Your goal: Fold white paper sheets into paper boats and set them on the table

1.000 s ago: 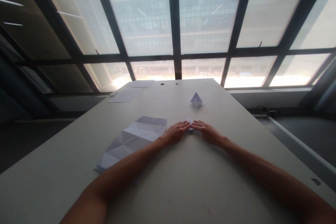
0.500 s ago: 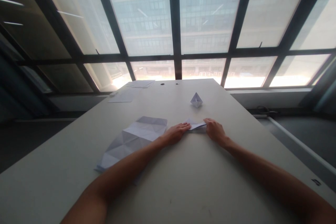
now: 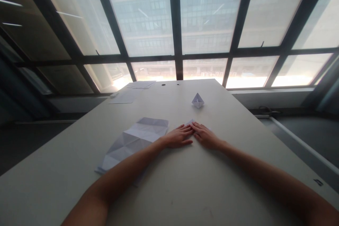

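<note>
A small folded white paper piece (image 3: 191, 123) lies flat on the white table (image 3: 185, 183), mostly covered by my two hands. My left hand (image 3: 178, 136) lies flat with fingers stretched, its fingertips on the paper's left part. My right hand (image 3: 204, 136) also lies flat, fingers extended, pressing the paper from the right. The fingertips of both hands meet over the piece. Only the paper's far tip shows.
A large creased sheet of paper (image 3: 134, 140) lies unfolded left of my left arm. A finished paper boat (image 3: 197, 100) stands farther back. More sheets (image 3: 132, 92) lie at the table's far left corner. Large windows fill the background.
My right hand slid out to the right along the paper, then came back to the middle; now both hands press flat with fingertips meeting over the piece.
</note>
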Motion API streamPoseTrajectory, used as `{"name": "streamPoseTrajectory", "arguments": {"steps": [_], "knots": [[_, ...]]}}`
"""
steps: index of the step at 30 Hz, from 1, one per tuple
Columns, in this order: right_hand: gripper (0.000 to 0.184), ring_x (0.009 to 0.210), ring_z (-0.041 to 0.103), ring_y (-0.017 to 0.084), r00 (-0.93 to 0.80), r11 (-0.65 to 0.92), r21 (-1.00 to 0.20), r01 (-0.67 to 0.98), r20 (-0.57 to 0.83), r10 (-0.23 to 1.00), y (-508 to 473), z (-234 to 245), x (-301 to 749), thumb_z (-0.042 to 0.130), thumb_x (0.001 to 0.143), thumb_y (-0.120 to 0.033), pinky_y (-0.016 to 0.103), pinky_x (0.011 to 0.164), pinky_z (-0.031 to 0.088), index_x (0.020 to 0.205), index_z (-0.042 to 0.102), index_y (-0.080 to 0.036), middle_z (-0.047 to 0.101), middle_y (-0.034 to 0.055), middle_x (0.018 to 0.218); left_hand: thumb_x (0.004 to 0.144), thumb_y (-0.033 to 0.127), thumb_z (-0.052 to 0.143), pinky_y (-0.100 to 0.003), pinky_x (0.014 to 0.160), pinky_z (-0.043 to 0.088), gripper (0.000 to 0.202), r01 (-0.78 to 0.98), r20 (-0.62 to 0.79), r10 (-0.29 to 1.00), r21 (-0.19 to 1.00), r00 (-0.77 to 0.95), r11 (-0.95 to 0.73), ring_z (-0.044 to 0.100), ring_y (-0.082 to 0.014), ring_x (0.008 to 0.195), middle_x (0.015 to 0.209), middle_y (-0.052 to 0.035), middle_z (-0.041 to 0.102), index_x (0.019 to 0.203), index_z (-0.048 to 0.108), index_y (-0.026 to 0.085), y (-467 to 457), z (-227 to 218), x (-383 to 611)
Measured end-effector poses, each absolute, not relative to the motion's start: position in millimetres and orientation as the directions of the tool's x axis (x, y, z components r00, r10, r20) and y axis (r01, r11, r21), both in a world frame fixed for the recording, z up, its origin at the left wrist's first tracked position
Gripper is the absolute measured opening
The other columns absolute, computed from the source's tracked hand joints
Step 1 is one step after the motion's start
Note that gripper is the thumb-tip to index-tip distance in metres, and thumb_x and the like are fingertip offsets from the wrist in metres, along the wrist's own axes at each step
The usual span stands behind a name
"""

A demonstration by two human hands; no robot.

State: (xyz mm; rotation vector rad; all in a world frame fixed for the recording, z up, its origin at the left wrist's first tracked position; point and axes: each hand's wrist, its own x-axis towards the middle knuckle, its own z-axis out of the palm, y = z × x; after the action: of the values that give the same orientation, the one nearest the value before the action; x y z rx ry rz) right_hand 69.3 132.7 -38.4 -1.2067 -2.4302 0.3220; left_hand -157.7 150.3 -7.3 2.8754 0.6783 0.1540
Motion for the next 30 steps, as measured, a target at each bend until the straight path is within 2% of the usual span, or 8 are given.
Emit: {"name": "streamPoseTrajectory", "arguments": {"steps": [3, 9, 13, 17, 20, 24, 27, 30], "knots": [[0.058, 0.148, 0.026, 0.022, -0.504, 0.536, -0.382, 0.753, 0.189, 0.843, 138, -43, 70, 0.037, 0.099, -0.033, 0.043, 0.121, 0.019, 0.152, 0.035, -0.013, 0.031, 0.0135, 0.159, 0.100, 0.054, 0.040, -0.042, 0.123, 0.009, 0.069, 0.437, 0.039, 0.452, 0.197, 0.891, -0.878, 0.011, -0.0223, 0.151, 0.163, -0.0091, 0.016, 0.158, 0.019, 0.022, 151, -7, -158], [0.056, 0.148, 0.026, 0.023, -0.428, 0.462, -0.387, 0.798, 0.175, 0.887, 142, -47, 73, 0.029, 0.102, -0.037, 0.045, 0.121, 0.018, 0.152, 0.036, -0.014, 0.032, 0.0130, 0.158, 0.099, 0.059, 0.038, -0.040, 0.123, 0.007, 0.077, 0.454, 0.021, 0.467, 0.201, 0.884, -0.868, 0.009, -0.0229, 0.151, 0.163, -0.0100, 0.010, 0.159, 0.010, 0.021, 152, -7, -159], [0.054, 0.148, 0.024, 0.026, -0.370, 0.417, -0.357, 0.836, 0.196, 0.908, 144, -52, 74, 0.033, 0.098, -0.027, 0.047, 0.121, 0.017, 0.151, 0.038, -0.016, 0.032, 0.0121, 0.159, 0.100, 0.058, 0.032, -0.042, 0.123, 0.006, 0.071, 0.472, 0.018, 0.484, 0.193, 0.875, -0.860, 0.006, -0.0233, 0.152, 0.164, -0.0098, 0.009, 0.158, 0.015, 0.021, 152, -11, -159], [0.064, 0.147, 0.026, 0.029, -0.316, 0.367, -0.325, 0.871, 0.200, 0.927, 144, -55, 79, 0.035, 0.087, -0.010, 0.050, 0.120, 0.019, 0.152, 0.036, -0.010, 0.034, 0.0163, 0.157, 0.103, 0.053, 0.022, -0.045, 0.122, 0.009, 0.066, 0.626, 0.017, 0.641, 0.195, 0.767, -0.755, 0.010, -0.0245, 0.151, 0.163, -0.0153, 0.014, 0.156, 0.022, 0.014, 156, -21, -158], [0.072, 0.147, 0.027, 0.032, -0.262, 0.324, -0.309, 0.894, 0.227, 0.938, 144, -56, 83, 0.039, 0.081, -0.006, 0.053, 0.119, 0.022, 0.153, 0.034, -0.010, 0.037, 0.0168, 0.156, 0.104, 0.045, 0.022, -0.048, 0.121, 0.010, 0.062, 0.763, 0.026, 0.780, 0.191, 0.625, -0.618, 0.012, -0.0266, 0.151, 0.161, -0.0198, 0.019, 0.154, 0.025, 0.008, 161, -28, -158], [0.073, 0.147, 0.026, 0.033, -0.224, 0.281, -0.315, 0.907, 0.205, 0.953, 143, -55, 85, 0.039, 0.079, -0.005, 0.053, 0.119, 0.021, 0.152, 0.034, -0.007, 0.035, 0.0189, 0.156, 0.102, 0.035, 0.026, -0.048, 0.120, 0.015, 0.056, 0.823, 0.059, 0.845, 0.201, 0.532, -0.532, 0.017, -0.0274, 0.150, 0.160, -0.0203, 0.023, 0.151, 0.030, 0.008, 165, -33, -159], [0.063, 0.146, 0.028, 0.033, -0.202, 0.261, -0.330, 0.907, 0.203, 0.958, 141, -52, 82, 0.037, 0.087, -0.010, 0.051, 0.119, 0.021, 0.149, 0.038, -0.006, 0.036, 0.0202, 0.155, 0.102, 0.037, 0.030, -0.047, 0.120, 0.018, 0.053, 0.819, 0.107, 0.848, 0.224, 0.519, -0.529, 0.023, -0.0272, 0.149, 0.159, -0.0176, 0.029, 0.149, 0.035, 0.012, 165, -35, -160], [0.054, 0.143, 0.034, 0.034, -0.200, 0.278, -0.353, 0.893, 0.241, 0.950, 138, -45, 77, 0.037, 0.097, -0.028, 0.050, 0.117, 0.024, 0.145, 0.044, -0.006, 0.043, 0.0218, 0.150, 0.100, 0.048, 0.038, -0.049, 0.119, 0.020, 0.056, 0.803, 0.130, 0.840, 0.246, 0.527, -0.542, 0.025, -0.0290, 0.148, 0.158, -0.0156, 0.033, 0.146, 0.040, 0.017, 165, -35, -160]]}}
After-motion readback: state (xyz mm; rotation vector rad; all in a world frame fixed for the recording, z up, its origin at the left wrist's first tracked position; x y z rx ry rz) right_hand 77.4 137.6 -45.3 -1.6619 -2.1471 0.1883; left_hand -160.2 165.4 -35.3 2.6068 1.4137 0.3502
